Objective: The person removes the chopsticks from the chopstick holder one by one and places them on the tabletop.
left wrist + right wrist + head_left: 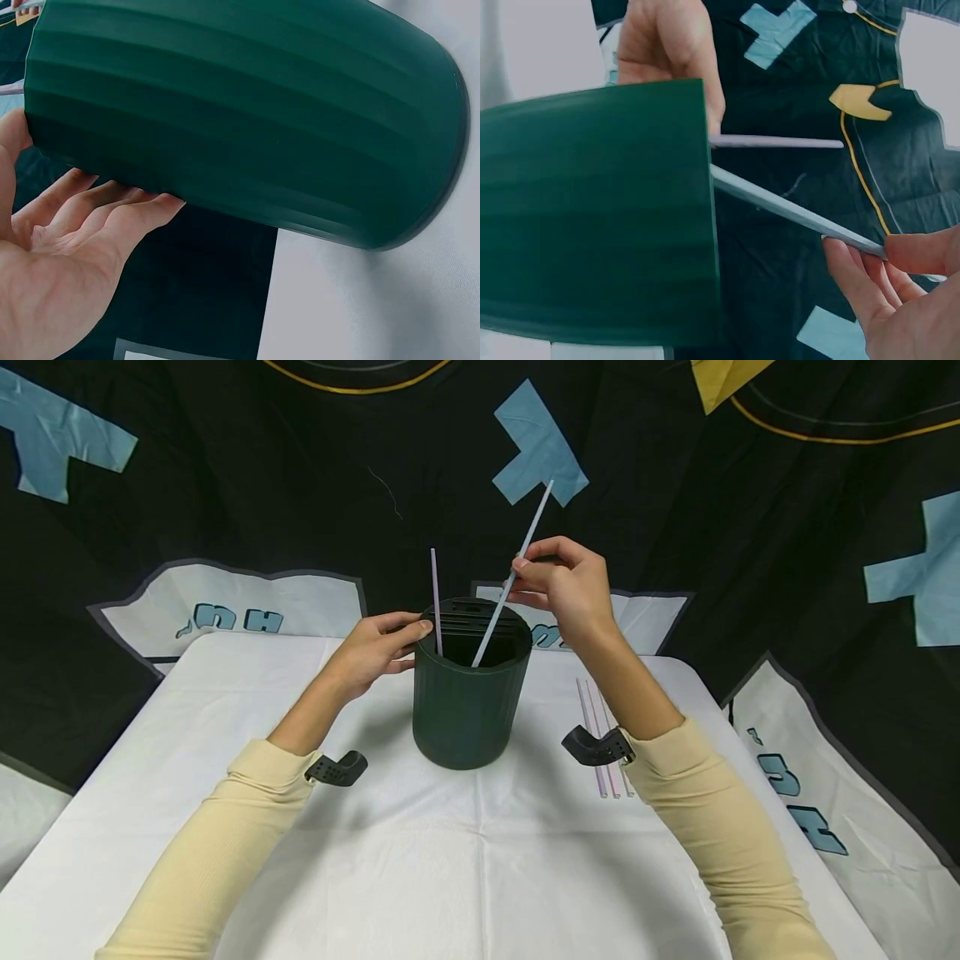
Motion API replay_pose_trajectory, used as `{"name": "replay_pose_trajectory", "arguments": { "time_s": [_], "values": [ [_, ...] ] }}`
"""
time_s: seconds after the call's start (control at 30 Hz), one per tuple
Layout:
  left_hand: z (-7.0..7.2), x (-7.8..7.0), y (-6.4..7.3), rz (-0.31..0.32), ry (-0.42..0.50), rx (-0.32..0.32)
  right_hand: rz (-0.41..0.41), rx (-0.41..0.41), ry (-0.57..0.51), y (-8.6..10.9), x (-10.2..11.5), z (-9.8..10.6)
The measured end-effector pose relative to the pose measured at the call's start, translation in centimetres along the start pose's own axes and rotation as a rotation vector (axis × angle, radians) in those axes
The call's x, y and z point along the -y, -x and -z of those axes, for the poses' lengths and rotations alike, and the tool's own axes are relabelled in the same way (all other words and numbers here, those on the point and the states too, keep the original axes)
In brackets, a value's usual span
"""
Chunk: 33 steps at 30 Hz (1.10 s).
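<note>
A dark green bin with fluted sides stands upright on the table, a black slotted piece across the back of its open top. My left hand holds it at the left, thumb at the rim and fingers against the outer side. Between thumb and fingertips, my right hand pinches a long pale blue stick above the bin. That stick slants, its lower end inside the mouth. A thin light purple stick stands nearly upright in the bin beside my left thumb; its lower end is hidden.
Several thin pastel sticks lie on the white-covered table at the right, partly under my right forearm. Behind the table hangs a black cloth with blue and yellow shapes. Black wrist devices sit at both cuffs.
</note>
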<state>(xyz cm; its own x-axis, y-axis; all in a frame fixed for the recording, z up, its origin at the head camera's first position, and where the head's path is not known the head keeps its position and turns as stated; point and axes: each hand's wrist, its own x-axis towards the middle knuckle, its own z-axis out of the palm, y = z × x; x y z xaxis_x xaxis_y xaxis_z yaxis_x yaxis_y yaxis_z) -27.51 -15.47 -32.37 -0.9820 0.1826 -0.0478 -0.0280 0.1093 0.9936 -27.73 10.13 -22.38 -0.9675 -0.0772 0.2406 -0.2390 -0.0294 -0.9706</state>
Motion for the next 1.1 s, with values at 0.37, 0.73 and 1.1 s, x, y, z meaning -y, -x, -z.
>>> {"name": "replay_pose_trajectory", "arguments": {
  "time_s": [0.37, 0.73, 1.1],
  "values": [
    [-0.1, 0.0, 0.0, 0.010, 0.003, 0.001, -0.027, -0.111, -0.107, -0.3, 1.6, 3.6],
    [-0.1, -0.1, 0.0, 0.008, -0.010, -0.004, -0.078, -0.231, -0.159, -0.3, 2.5, 8.3],
    [0.0, 0.0, 0.0, 0.004, -0.010, -0.007, -0.264, -0.155, 0.201, -0.3, -4.1, 12.3]
  ]
}}
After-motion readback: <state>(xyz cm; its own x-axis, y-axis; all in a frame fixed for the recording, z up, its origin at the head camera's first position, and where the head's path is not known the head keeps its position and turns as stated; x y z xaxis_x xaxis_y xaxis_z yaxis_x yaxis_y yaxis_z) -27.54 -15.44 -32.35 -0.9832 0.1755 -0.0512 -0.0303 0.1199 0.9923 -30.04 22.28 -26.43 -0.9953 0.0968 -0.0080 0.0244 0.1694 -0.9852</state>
